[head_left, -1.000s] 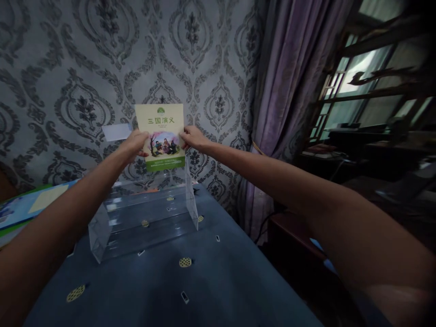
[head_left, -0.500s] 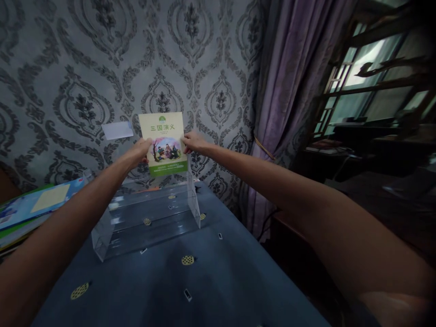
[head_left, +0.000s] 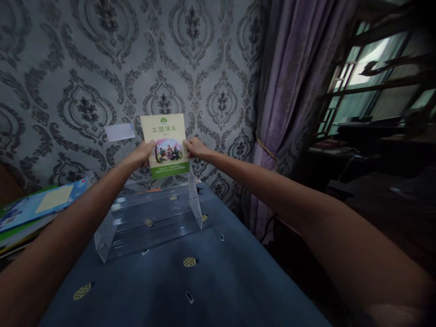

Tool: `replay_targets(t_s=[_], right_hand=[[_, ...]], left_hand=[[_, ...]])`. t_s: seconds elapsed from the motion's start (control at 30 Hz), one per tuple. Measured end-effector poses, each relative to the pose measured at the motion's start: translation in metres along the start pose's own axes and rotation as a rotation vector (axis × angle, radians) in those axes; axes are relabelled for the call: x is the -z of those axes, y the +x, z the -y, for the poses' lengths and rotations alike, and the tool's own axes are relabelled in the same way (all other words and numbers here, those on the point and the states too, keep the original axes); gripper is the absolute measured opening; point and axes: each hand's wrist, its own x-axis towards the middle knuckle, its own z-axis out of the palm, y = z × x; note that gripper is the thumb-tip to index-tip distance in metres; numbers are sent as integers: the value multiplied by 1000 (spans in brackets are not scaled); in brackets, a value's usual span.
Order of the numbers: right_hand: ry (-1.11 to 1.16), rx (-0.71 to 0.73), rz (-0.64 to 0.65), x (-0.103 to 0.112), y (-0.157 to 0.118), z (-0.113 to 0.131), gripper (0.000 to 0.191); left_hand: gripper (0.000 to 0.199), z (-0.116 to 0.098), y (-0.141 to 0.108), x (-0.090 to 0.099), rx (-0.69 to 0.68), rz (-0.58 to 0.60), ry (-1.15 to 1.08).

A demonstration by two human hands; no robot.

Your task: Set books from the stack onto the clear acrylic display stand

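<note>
A thin book (head_left: 167,150) with a cream and green cover and a picture of several figures stands upright, cover facing me. My left hand (head_left: 146,153) grips its left edge, and my right hand (head_left: 195,148) pinches the right edge. Below and around the book is a clear acrylic tiered rack (head_left: 153,222) on the blue tablecloth (head_left: 218,281). The book is at the rack's back, above the upper tier; whether its bottom edge rests on the rack I cannot tell. My left forearm hides part of the rack's left side.
Stacked books (head_left: 44,204) lie on the table at the left. A white card (head_left: 120,132) shows against the patterned wall (head_left: 221,54) behind the rack. A purple curtain (head_left: 282,91) hangs at the right, past the table's edge, with dark furniture (head_left: 374,150) beyond.
The whole view has shifted slightly, moving everything a little right and down. Both hands keep their hold on the book, which stays in about the same place over the rack.
</note>
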Motion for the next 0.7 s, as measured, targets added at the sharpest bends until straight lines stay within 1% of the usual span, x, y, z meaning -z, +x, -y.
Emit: replay_targets(t_s=[0.1,0.23,0.37,0.53,0.7], right_hand=[[-17,3,-4,0,-2,-1,39],[-50,7,-26,0,-6,-2,43],[-84,16,-56,-1,-10,1,45],[-112,38,-95,-4,-12,1,48],[-64,53,-146,-8,-13,-4,44]], left_hand=[[49,-2,-5,-2,52,82,-114],[52,-3,-7,-7,131,67,-123],[53,0,-7,-9,97,67,-119],[55,11,-2,-9,56,78,-42],[50,21,1,-11,21,93,2]])
